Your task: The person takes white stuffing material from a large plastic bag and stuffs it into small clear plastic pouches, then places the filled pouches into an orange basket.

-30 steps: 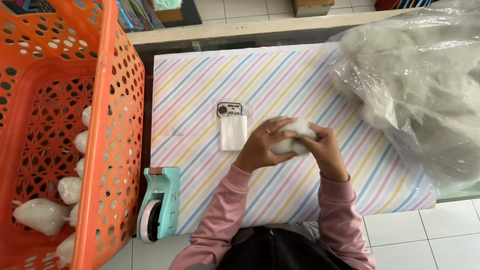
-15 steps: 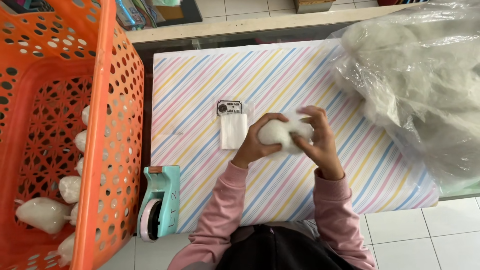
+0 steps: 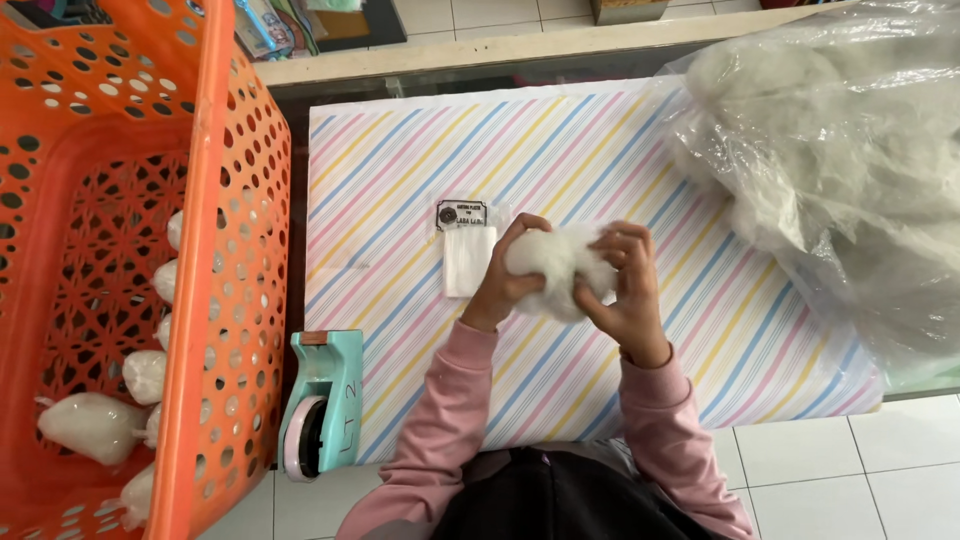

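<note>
A wad of white fluffy stuffing (image 3: 556, 268) is pressed between both my hands above the striped table (image 3: 400, 180). My left hand (image 3: 503, 275) cups its left side, and my right hand (image 3: 626, 290) wraps its right side with fingers curled over the top. Just left of my left hand lies a small stack of clear plastic bags with a dark header card (image 3: 466, 250), flat on the table.
A big clear plastic sack of white stuffing (image 3: 840, 170) fills the table's right end. An orange perforated basket (image 3: 215, 300) at the left holds several filled, tied small bags (image 3: 92, 425). A teal tape dispenser (image 3: 322, 405) stands at the table's near-left corner.
Both hands have kept kneading the stuffing wad, lifting it slightly and shifting it a little away from me; the wad looks rounder and more bunched.
</note>
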